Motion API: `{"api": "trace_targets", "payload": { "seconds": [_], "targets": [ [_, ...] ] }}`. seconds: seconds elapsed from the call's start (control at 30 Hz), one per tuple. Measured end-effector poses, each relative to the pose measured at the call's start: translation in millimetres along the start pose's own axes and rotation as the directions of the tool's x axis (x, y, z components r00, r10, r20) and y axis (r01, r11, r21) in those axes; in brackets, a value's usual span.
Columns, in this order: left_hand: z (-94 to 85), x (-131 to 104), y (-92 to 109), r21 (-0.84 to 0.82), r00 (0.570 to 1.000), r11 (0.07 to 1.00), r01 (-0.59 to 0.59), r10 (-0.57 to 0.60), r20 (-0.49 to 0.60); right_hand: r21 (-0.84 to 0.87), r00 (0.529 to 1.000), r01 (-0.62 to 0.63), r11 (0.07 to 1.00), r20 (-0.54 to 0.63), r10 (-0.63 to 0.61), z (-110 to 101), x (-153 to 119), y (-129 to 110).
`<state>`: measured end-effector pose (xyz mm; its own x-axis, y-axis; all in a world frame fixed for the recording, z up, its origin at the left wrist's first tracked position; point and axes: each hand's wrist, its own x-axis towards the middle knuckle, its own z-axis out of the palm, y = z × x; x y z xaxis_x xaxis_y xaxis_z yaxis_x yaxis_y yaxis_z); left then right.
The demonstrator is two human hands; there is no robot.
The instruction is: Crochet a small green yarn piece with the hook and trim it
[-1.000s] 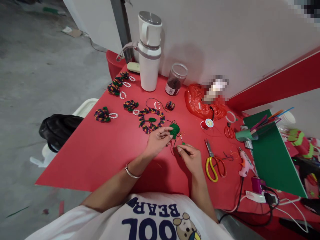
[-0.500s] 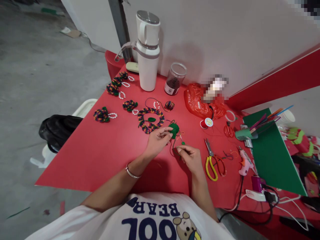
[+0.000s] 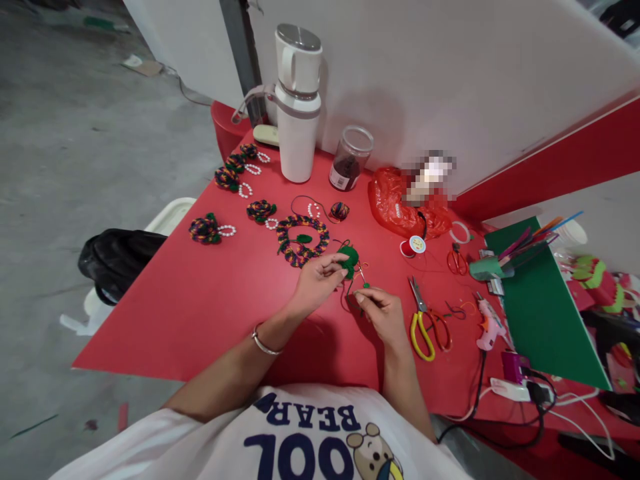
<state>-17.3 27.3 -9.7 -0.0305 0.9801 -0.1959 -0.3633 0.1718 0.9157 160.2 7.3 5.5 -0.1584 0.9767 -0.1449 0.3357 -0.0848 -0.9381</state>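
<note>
My left hand [image 3: 320, 280] is closed around the edge of a green yarn piece [image 3: 349, 257], rounded like a small ball or crocheted leaf; its exact kind is hard to make out. Thumb and forefinger of my right hand [image 3: 383, 310] pinch green yarn [image 3: 349, 291] hanging below that piece. Just beyond the right fingers shows a thin metal hook with a green handle [image 3: 367, 285]; whether the hand touches it I cannot tell. Left of the hands lies a multicoloured crocheted ring [image 3: 281, 250] with a green leaf [image 3: 303, 239] inside it.
Crocheted flowers with white bead loops [image 3: 205, 229] sit at the left. Yellow-and-red-handled scissors [image 3: 423, 327], a red thread spool [image 3: 411, 247] and a pink glue gun [image 3: 489, 323] lie right. A white bottle [image 3: 297, 143], a jar [image 3: 350, 160] and a red bag [image 3: 387, 200] stand behind.
Both hands hold nearly the same place, the right one a touch lower and to the right. The view has shifted slightly.
</note>
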Motion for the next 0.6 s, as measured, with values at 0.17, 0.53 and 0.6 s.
{"api": "trace_targets", "payload": {
  "seconds": [0.17, 0.53, 0.6],
  "targets": [
    [-1.6, 2.0, -0.3, -0.126, 0.996, 0.988, 0.088, -0.091, -0.022, -0.017, 0.999, 0.048, 0.999, -0.004, -0.048, 0.7, 0.5, -0.9],
    [-4.2, 4.2, 3.0, -0.372, 0.964, 0.897, 0.240, -0.265, -0.017, -0.015, 0.998, 0.070, 0.997, -0.008, -0.070, 5.1, 1.1, 1.0],
    [-3.8, 4.1, 2.6, -0.375, 0.960, 0.892, 0.252, -0.280, -0.019, -0.019, 0.997, 0.070, 0.997, -0.011, -0.070, 5.2, 0.8, 1.0]
  ]
}}
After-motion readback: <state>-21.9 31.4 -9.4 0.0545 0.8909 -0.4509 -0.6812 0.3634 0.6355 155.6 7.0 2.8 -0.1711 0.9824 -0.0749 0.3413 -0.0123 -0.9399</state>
